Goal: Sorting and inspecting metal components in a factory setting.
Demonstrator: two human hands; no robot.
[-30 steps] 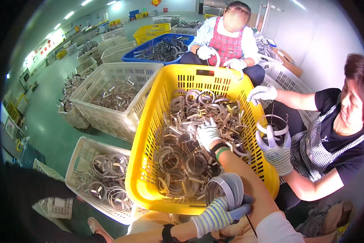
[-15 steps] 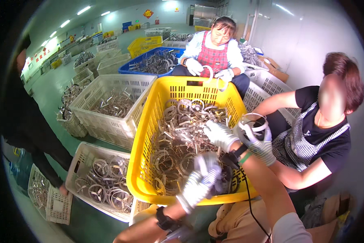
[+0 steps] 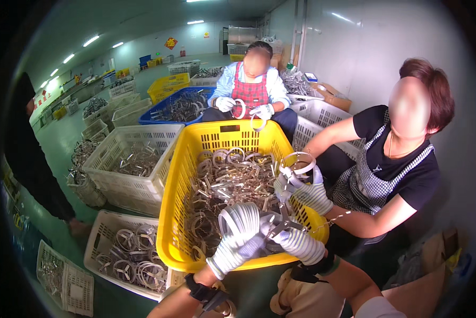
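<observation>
My left hand (image 3: 237, 238), in a striped work glove, is closed at the near end of a yellow basket (image 3: 170, 241). Its fingers are curled at the pale, partly hidden band of a metal ring bracket. My right hand (image 3: 304, 246), also gloved, meets it from the right, closed around the same piece. Thin spokes of the ring bracket (image 3: 284, 222) stick up between the hands. Below them, tangled metal brackets and rings (image 3: 227, 183) fill the basket. Close by on the right, a co-worker's gloved hand (image 3: 312, 193) holds pale rings (image 3: 300, 165).
Across the basket another person (image 3: 252, 87) in a checked apron holds a ring in each hand. White crates (image 3: 124, 183) of metal parts stand at the left, with a blue crate (image 3: 148, 114) behind. A person in dark clothes (image 3: 34, 153) stands far left. A short chain (image 3: 333, 220) hangs at right.
My right hand has drawn back from the pile toward my left hand, and both now meet at the ring bracket. My view has shifted. The right co-worker's rings sit further left.
</observation>
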